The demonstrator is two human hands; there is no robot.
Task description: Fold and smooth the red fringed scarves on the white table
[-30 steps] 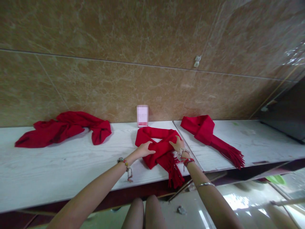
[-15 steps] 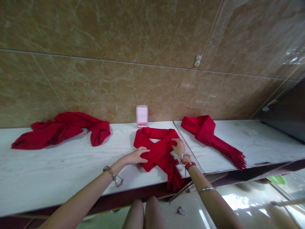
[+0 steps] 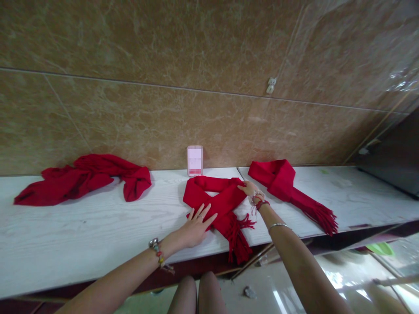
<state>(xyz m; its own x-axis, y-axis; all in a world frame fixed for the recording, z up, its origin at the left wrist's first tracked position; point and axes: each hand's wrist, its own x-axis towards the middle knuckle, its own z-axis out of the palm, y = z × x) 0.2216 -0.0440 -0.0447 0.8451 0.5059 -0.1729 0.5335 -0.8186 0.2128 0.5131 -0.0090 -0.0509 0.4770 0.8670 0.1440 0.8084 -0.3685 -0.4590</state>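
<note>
A red scarf (image 3: 225,201) lies looped and crossed on the white tabletop in front of me, its fringed ends toward the front edge. My left hand (image 3: 197,224) rests flat on the lower left of the crossing with its fingers spread. At the loop's right corner, my right hand (image 3: 249,189) has its fingers closed on the scarf's edge. To the right lies a second red scarf (image 3: 284,181), folded over itself with its fringe pointing to the front right. A crumpled red cloth (image 3: 94,176) sits at the left.
A phone (image 3: 195,160) with a blurred screen leans upright against the brown tiled wall (image 3: 147,117). The white tabletop (image 3: 98,235) has a seam right of the middle scarf. A dark box-like object (image 3: 393,152) stands at the far right, and a green basin (image 3: 380,248) is below.
My left hand has shifted down and spread its fingers over the scarf. My right hand has moved slightly up and right to the scarf's corner. A fringed end now sticks out to the right.
</note>
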